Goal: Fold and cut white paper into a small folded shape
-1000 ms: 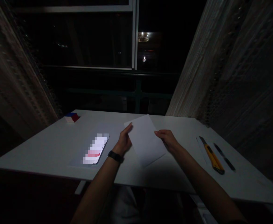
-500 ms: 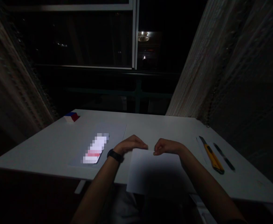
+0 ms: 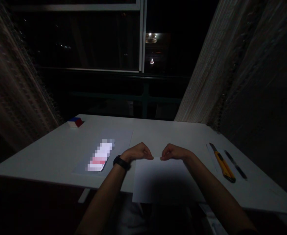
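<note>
A white sheet of paper point(image 3: 145, 182) lies at the table's front, its near edge reaching past the table edge. My left hand point(image 3: 140, 151), with a dark watch point(image 3: 121, 162) on the wrist, pinches the sheet's far edge. Close beside it, my right hand point(image 3: 173, 151) pinches the same edge, fingers curled. A small gap separates the two sets of fingertips. Shadow covers the middle and right of the paper.
Left of my hands, a lit phone point(image 3: 100, 156) with a blurred screen rests on another paper sheet point(image 3: 126, 138). A Rubik's cube point(image 3: 75, 122) sits at the far left corner. A yellow box cutter point(image 3: 223, 163) and a pen point(image 3: 235, 164) lie on the right of the white table point(image 3: 168, 129).
My left fingers have curled and closed onto the paper's far edge, where they were stretched out. My right hand has shifted slightly. The paper lies a little flatter and squarer.
</note>
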Demonstrator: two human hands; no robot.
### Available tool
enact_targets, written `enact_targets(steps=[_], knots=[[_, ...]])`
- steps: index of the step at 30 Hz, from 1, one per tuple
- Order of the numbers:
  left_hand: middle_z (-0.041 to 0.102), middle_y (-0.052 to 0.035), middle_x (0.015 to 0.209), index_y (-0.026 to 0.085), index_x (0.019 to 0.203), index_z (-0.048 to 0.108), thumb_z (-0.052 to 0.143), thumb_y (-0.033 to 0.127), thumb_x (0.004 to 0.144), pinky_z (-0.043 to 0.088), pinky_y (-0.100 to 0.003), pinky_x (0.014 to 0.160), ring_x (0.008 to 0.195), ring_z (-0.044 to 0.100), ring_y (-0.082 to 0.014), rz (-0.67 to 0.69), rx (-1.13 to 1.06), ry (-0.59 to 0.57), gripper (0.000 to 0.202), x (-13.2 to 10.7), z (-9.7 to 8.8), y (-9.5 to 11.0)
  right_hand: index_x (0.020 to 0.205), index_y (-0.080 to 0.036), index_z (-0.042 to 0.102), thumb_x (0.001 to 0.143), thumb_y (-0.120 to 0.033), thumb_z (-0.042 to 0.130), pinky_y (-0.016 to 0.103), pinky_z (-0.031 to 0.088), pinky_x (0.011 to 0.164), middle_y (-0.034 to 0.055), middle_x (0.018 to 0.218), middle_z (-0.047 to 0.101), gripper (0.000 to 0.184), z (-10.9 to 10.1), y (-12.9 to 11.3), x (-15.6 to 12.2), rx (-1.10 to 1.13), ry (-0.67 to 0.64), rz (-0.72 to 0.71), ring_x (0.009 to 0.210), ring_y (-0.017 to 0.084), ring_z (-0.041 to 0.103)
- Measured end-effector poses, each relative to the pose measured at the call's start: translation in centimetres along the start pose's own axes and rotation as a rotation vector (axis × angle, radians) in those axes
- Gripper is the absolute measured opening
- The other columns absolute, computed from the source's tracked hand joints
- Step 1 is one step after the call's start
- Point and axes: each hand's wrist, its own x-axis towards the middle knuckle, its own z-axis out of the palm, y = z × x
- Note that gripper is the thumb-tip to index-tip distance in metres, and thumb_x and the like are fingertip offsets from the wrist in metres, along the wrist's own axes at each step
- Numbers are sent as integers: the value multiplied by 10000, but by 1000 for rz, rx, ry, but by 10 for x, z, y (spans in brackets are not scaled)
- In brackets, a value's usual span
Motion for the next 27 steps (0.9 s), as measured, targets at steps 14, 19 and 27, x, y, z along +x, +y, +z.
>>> enact_targets(steps=[14, 19, 27], knots=[[680, -53, 655, 160, 677, 724, 705, 401, 596, 405, -228, 542, 583, 568, -148, 31, 15, -16, 255, 0, 2, 0, 637, -131, 722, 554, -299, 701, 250, 404, 585, 22, 569, 646, 188, -9, 2, -5, 127, 45, -3, 550, 129, 528], [687, -61, 676, 148, 714, 727, 699, 418, 600, 408, -233, 561, 608, 585, -156, 27, 44, 2, 295, 0, -5, -5, 636, -124, 720, 567, -305, 698, 234, 400, 527, 22, 547, 635, 196, -22, 7, -14, 122, 77, 27, 520, 119, 517], [673, -45, 675, 130, 731, 719, 690, 423, 617, 386, -238, 576, 608, 555, -137, -10, 88, -5, 316, -2, -12, -6, 663, -101, 710, 556, -325, 725, 273, 491, 542, 62, 557, 660, 248, -39, 10, -30, 265, -11, 135, 517, 162, 613]])
